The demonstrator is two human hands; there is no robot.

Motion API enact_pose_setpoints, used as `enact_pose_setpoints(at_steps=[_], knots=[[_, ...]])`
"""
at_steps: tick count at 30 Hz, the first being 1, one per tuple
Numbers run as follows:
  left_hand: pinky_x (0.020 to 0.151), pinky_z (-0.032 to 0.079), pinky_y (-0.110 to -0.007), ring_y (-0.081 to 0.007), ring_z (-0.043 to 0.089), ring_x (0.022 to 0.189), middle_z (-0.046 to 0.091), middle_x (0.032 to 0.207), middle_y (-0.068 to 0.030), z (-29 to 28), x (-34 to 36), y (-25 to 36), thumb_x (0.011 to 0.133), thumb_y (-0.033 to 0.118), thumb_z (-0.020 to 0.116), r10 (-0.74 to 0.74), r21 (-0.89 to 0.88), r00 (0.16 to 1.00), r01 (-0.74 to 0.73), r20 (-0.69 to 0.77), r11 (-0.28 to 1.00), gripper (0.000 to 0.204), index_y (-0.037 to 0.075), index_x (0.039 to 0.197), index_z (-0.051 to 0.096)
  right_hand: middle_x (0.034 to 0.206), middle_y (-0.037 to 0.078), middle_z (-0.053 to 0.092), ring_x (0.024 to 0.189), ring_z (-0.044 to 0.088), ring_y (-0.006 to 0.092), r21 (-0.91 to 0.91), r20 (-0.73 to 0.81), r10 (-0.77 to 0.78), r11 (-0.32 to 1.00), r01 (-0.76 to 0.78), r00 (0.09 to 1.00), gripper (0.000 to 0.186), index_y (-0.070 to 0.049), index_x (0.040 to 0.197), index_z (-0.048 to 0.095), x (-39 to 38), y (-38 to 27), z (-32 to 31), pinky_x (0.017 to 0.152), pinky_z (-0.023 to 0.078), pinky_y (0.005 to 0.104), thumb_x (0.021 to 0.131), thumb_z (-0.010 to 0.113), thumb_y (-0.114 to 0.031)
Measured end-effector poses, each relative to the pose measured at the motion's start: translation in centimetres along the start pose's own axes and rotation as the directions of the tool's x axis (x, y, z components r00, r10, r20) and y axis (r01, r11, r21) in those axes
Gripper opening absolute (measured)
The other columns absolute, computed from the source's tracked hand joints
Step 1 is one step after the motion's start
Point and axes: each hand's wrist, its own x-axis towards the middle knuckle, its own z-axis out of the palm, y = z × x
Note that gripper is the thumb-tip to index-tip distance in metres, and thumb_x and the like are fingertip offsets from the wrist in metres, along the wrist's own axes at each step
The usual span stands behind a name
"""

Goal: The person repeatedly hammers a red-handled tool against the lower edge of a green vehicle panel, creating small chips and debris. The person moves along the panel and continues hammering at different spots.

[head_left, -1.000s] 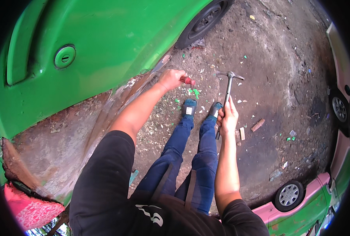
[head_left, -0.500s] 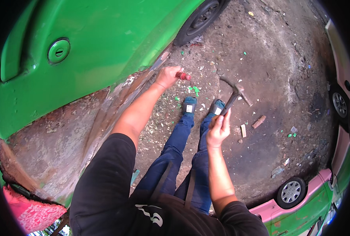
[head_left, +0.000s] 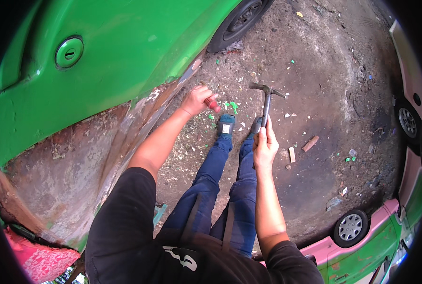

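Observation:
My right hand [head_left: 266, 147] is closed around the handle of a hammer [head_left: 267, 105], its metal head raised away from me over the ground. Out to the left, my left hand [head_left: 195, 100] grips a red-handled tool [head_left: 213, 104]. Only the handle end shows; whatever blade or shank it has is hidden by the hand. Beside that hand runs the rusty, bare lower edge [head_left: 169, 93] of a green car body [head_left: 111, 61]. The hammer and the red handle are apart.
A dark tyre [head_left: 237, 23] of the green car stands at the top. Green and pale chips [head_left: 233, 108] litter the dirty ground around my feet. A brown block [head_left: 310, 143] and a pale strip [head_left: 292, 155] lie to the right. A pink-and-green car [head_left: 362, 241] is at lower right.
The hammer has swung left and its head has turned, now pointing up and away. My left hand has shifted slightly left and down, with the red handle tilting downward.

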Motion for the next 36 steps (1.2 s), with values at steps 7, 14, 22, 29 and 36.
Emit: enact_pose_setpoints(at_steps=[7,14,22,29,36], knots=[[0.068,0.046,-0.043,-0.0314,0.056,0.07,0.052,0.069,-0.0097,0.5,1.1,-0.5,0.086,0.021,0.07,0.012,-0.002,1.0,-0.012,-0.006,1.0,0.031,0.007,0.065,0.051,0.07,-0.009,0.038,0.056,0.035,0.0011,0.053,0.033,0.012,0.998,-0.014,0.999,0.046,-0.009,0.147,0.042,-0.8,0.6,-0.3,0.049,0.03,0.0181,0.102,0.051,-0.012],[0.07,0.048,-0.042,-0.0315,0.059,0.071,0.056,0.07,-0.0087,0.7,-0.1,-1.6,0.084,0.015,0.066,0.042,0.025,0.997,-0.044,0.071,0.999,0.019,0.008,0.069,0.057,0.073,-0.008,0.042,0.059,0.036,0.0009,-0.03,0.033,0.033,0.999,-0.032,0.999,0.046,-0.009,0.146,0.044,-1.3,1.2,-0.9,0.051,0.031,0.0175,0.101,0.052,-0.013],[0.073,0.052,-0.042,-0.0319,0.064,0.08,0.064,0.079,-0.0097,-0.5,1.0,-1.9,0.074,0.009,0.067,-0.022,-0.058,0.986,0.032,0.167,0.998,0.005,0.01,0.076,0.062,0.069,-0.007,0.04,0.054,0.036,0.0014,-0.061,-0.068,-0.198,0.979,0.194,0.978,0.046,-0.004,0.146,0.042,-5.1,1.1,1.1,0.046,0.029,0.0178,0.102,0.049,-0.013],[0.073,0.052,-0.042,-0.0333,0.064,0.081,0.065,0.081,-0.0115,-1.2,-2.9,-3.2,0.077,0.009,0.067,-0.295,0.023,0.888,0.307,0.353,0.951,0.004,0.011,0.08,0.066,0.074,-0.007,0.044,0.061,0.037,0.0022,-0.288,0.048,-0.058,0.955,0.069,0.997,0.046,-0.006,0.145,0.044,-2.3,5.8,5.3,0.057,0.036,0.0187,0.101,0.052,-0.011],[0.071,0.05,-0.043,-0.0308,0.063,0.073,0.061,0.071,-0.0091,-1.2,-3.4,-0.1,0.082,0.013,0.065,0.014,-0.011,0.967,-0.012,0.254,1.0,0.015,0.009,0.069,0.06,0.079,-0.009,0.044,0.063,0.036,0.0007,-0.121,0.041,-0.006,0.993,0.01,0.999,0.046,-0.007,0.146,0.044,-3.1,3.4,1.5,0.054,0.031,0.0168,0.101,0.053,-0.012]])
